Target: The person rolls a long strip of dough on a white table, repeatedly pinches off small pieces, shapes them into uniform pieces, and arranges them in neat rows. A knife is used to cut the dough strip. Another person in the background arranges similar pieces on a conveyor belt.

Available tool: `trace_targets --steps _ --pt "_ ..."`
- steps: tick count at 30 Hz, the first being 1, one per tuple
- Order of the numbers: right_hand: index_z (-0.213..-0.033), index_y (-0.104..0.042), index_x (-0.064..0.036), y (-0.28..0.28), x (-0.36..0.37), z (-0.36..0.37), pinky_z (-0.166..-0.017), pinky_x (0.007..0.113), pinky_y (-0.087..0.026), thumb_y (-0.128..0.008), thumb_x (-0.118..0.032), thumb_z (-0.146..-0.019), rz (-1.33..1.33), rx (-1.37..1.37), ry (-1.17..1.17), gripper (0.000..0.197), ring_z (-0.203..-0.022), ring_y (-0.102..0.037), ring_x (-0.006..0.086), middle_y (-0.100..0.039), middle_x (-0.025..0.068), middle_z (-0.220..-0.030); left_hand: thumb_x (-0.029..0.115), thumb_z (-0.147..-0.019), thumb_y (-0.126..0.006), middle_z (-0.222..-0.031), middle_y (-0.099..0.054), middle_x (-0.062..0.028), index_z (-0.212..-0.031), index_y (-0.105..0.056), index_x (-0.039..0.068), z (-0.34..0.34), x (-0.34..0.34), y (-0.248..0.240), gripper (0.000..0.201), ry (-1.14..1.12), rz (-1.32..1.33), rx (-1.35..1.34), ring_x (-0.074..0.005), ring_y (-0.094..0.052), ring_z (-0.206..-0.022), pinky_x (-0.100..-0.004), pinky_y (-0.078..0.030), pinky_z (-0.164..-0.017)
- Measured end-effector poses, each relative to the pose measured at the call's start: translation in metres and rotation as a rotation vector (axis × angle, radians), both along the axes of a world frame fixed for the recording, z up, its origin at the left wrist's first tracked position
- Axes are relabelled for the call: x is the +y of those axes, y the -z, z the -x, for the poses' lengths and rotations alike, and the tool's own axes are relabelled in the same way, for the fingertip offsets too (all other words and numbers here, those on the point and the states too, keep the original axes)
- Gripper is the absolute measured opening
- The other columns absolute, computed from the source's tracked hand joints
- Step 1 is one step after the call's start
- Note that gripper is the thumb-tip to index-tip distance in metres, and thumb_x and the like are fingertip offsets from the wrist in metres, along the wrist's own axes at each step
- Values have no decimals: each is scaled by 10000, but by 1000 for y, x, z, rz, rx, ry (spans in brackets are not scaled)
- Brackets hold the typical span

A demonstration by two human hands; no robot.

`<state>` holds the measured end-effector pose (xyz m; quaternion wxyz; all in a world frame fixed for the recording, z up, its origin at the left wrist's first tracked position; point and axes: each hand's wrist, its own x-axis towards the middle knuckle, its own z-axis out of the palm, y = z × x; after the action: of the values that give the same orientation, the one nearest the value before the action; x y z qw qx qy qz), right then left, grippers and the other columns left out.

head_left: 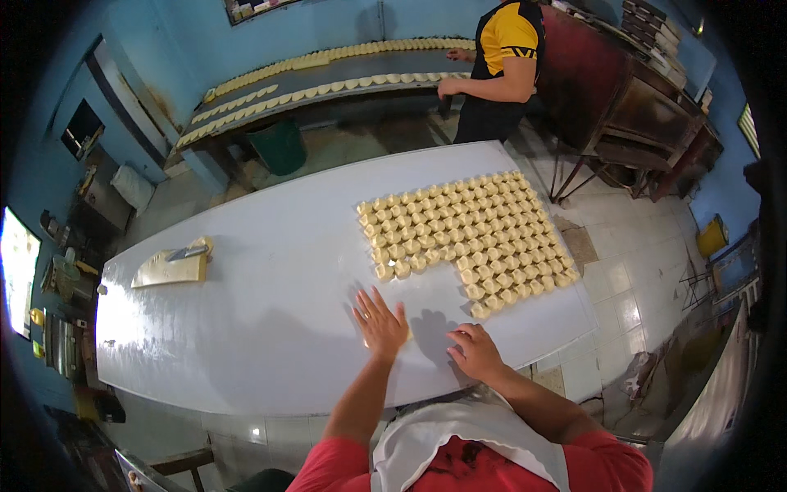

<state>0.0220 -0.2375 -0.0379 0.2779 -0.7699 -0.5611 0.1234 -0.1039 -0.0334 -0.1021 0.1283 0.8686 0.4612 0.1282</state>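
My left hand (381,322) lies palm down over the white table (270,328), its fingers stretched and spread. A bit of pale dough (411,335) shows at its edge; the palm hides the remainder. Above the tabletop to the right is my right hand (475,351), with fingers loosely bent, somewhat apart and nothing visible in them. Just beyond both hands, rows of small rounded dough pieces (500,234) fill the table's right part, with a notch at the near left corner of the block. Far to the left rests a long dough slab (170,271) with a knife (187,253) on top.
Behind the table, a person in a yellow and black shirt (504,49) stands by a long bench (361,66) lined with dough pieces. A green bin (279,149) stands under that bench. At the back right is a large dark oven (648,107) on legs.
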Motion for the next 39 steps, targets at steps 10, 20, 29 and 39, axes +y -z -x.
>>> trace_targets --steps 10,20,29,39 --pt "-1258 -645 -58 41 28 71 -986 439 -502 -658 -165 -935 66 334 -345 340 -1121 -611 390 -618 181 -1270 411 -935 -668 -1582 -383 -223 -1523 -393 53 138 -107 -26 741 285 280 100 -370 -302 -1514 -641 -163 -1200" --pt "-1120 -623 -28 -79 54 56 -750 446 -558 -671 -262 -962 -243 50 -191 287 -893 -657 366 -641 188 -957 81 -900 -596 -1081 -571 -269 -1171 -520 7 76 -79 -86 292 406 483 -498 -486 -584 -1047 -561 -472 -865" --pt "-799 -581 -66 -100 69 14 -554 424 -526 -650 -229 -942 -335 -178 -86 227 -644 -657 326 -646 114 -721 79 -843 -609 -959 -679 -264 -1068 -560 -23 15 -64 -125 251 339 491 -452 -499 -643 -874 -553 -526 -769" --pt "-1082 -669 -56 -8 113 -79 -776 440 -567 -718 -459 -905 355 -203 162 443 -992 -680 297 -692 157 -1055 84 -840 -675 -854 -683 -177 -1043 -630 80 -2 -85 -176 208 913 506 -601 -422 -667 -780 -462 -551 -696"
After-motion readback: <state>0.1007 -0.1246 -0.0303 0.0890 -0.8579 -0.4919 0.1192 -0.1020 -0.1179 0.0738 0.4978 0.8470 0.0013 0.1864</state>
